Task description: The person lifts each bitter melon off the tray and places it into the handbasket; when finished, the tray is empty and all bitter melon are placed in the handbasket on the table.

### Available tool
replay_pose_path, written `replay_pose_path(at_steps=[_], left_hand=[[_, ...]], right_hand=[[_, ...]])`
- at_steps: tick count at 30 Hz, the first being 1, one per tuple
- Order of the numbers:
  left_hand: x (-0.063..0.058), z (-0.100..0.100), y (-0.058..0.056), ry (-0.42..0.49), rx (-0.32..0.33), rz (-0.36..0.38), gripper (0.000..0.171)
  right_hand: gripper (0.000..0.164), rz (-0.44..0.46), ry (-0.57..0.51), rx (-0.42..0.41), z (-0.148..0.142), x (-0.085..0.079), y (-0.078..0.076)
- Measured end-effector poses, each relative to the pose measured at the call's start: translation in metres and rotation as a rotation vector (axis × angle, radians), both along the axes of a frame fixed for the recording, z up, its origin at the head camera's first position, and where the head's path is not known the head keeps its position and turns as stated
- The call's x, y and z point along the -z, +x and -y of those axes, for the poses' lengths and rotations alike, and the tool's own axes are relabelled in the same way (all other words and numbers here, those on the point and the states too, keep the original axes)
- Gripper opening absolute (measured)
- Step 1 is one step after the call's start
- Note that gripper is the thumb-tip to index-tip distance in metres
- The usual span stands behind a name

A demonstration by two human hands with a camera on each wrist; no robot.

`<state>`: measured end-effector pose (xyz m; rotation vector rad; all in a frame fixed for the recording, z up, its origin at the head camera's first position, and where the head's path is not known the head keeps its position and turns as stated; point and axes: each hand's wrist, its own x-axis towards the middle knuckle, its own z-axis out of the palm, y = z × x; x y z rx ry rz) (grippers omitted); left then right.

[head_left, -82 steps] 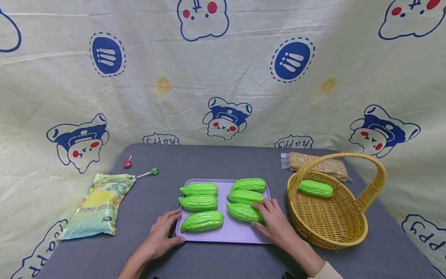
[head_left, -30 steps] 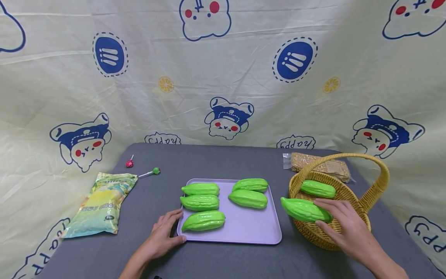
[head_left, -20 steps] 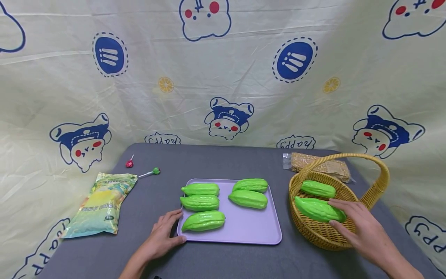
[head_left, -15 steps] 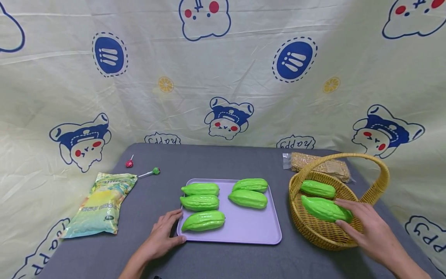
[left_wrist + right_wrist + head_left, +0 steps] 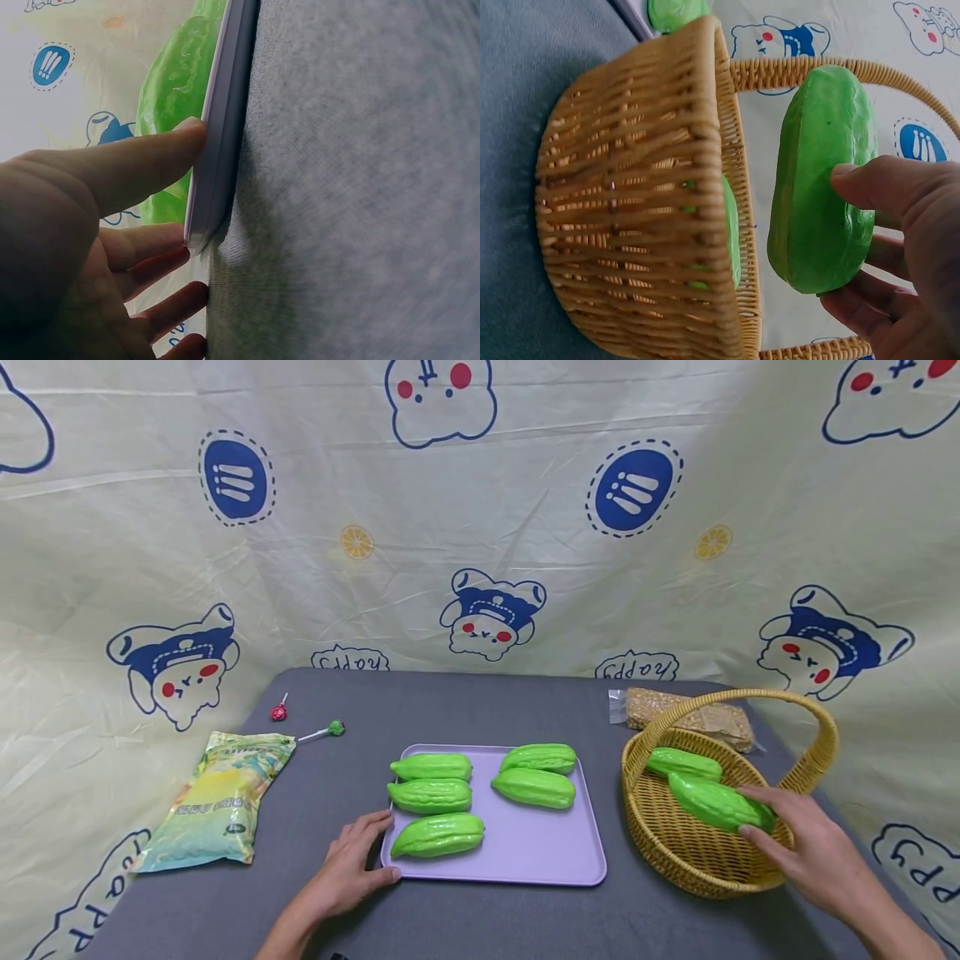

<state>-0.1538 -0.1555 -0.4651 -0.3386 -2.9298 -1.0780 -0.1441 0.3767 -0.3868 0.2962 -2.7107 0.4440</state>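
A bright green, ridged, oblong gourd (image 5: 720, 802) is gripped between thumb and fingers of the right hand (image 5: 813, 852), held over a round, tan, woven basket (image 5: 654, 845). A second green gourd (image 5: 682, 763) lies inside (partly behind the arched handle (image 5: 821, 743)). Leftward, a lilac rectangular tray (image 5: 528, 847) bears five similar gourds (image 5: 438, 835) on the grey bench (image 5: 480, 922); the left hand (image 5: 345, 866), grasping nothing, touches its near-left corner with outstretched fingers.

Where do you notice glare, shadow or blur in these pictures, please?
Head view: highlights on the glossy green ridged vegetables, and a soft shadow on the grey cloth near the right hand; left wrist view: that cloth blurs toward the right, with shadow along the lilac rectangular tray; right wrist view: that hand looks dark against the bright white patterned sheet.
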Motion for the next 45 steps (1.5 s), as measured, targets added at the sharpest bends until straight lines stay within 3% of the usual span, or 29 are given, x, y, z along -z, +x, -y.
replay_pose_path(at_steps=[7,21,27,45], left_hand=[[0.000,0.000,0.000,-0.001,-0.002,0.000,0.067],[0.002,0.000,0.000,0.001,-0.004,0.004,0.067],[0.001,0.000,0.000,0.001,-0.003,0.002,0.067],[0.000,0.000,0.001,0.004,-0.001,-0.002,0.067]], right_hand=[[0.042,0.072,0.020,0.032,-0.006,0.001,-0.010],[0.040,0.089,0.105,-0.014,-0.005,-0.007,-0.034],[0.042,0.169,0.121,-0.017,-0.004,-0.011,-0.044],[0.042,0.280,0.153,-0.081,-0.013,-0.008,-0.072]])
